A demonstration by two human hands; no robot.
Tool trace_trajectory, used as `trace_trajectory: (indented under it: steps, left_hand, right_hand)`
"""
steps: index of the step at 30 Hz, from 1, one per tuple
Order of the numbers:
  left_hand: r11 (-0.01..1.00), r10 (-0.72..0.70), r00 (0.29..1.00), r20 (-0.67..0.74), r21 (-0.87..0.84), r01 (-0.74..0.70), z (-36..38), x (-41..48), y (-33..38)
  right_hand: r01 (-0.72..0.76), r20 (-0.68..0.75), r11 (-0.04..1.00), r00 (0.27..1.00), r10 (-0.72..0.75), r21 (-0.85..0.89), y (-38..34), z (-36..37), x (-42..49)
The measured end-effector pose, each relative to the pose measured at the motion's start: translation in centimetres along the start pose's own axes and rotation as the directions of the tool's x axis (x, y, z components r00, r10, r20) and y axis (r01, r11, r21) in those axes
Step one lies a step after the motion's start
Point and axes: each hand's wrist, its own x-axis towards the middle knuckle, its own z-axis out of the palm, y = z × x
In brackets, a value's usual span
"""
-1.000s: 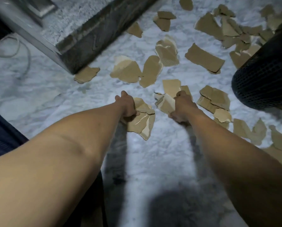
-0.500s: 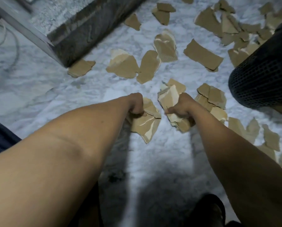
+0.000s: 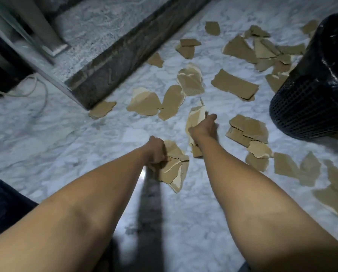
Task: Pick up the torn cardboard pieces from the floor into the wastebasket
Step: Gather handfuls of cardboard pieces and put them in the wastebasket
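Clenched around a fan of torn cardboard, the left hand (image 3: 156,152) holds its bundle (image 3: 174,169) low over the marble floor (image 3: 46,134), the pieces hanging down and to the right of the fist with pale torn edges showing. Further forward, the right hand (image 3: 203,128) is closed on a second sheaf (image 3: 195,118) that stands nearly upright, sticking out above the knuckles and a little below the wrist. Both forearms reach out from the bottom of the view, well apart from each other.

Loose cardboard pieces lie scattered across the floor. Just right of the right hand sits a stacked cluster (image 3: 246,132) of several overlapping scraps. Ahead of the hands are two large pieces side by side (image 3: 156,103), a crumpled one (image 3: 190,81) beyond them, and a long strip (image 3: 235,87) to its right. More scraps are heaped at the far right (image 3: 262,52), and others trail along the right edge (image 3: 295,169).

The black mesh wastebasket (image 3: 311,101) stands at the right, lined with a shiny black bag (image 3: 337,48); its rim is partly cut off by the frame. A dark stone step (image 3: 125,61) runs diagonally at the upper left, with a pale cable (image 3: 40,89) looped on the floor beside it.
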Motion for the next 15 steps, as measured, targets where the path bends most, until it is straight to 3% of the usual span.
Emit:
trace_trajectory:
  steps: [5, 7, 10, 13, 15]
  left_hand:
    - [0.999, -0.009, 1.0, 0.016, -0.035, 0.01, -0.2, 0.5, 0.6]
    - [0.999, 0.014, 1.0, 0.022, -0.048, -0.013, -0.5, 0.3, 1.0]
    - [0.996, 0.063, 0.998, 0.018, -0.06, -0.062, -0.7, 0.4, 1.1]
    - [0.994, 0.076, 0.997, 0.0, -0.079, -0.075, -1.2, 0.0, 0.8]
    - [0.991, 0.057, 0.997, -0.05, -0.116, -0.063, -1.7, 0.1, -0.1]
  right_hand:
    - [0.067, 0.137, 0.958, 0.985, -0.108, 0.278, -1.1, -3.9, 1.0]
    - [0.094, 0.156, 0.964, 0.978, -0.136, 0.248, -1.4, -6.1, 1.5]
    - [0.151, 0.279, 0.983, 0.953, -0.116, -0.106, -1.3, -7.7, 1.7]
    - [0.242, 0.368, 0.843, 0.928, -0.056, -0.481, 0.1, -4.9, 1.6]
    - [0.275, 0.33, 0.772, 0.94, -0.09, -0.573, 1.5, -2.5, 1.3]
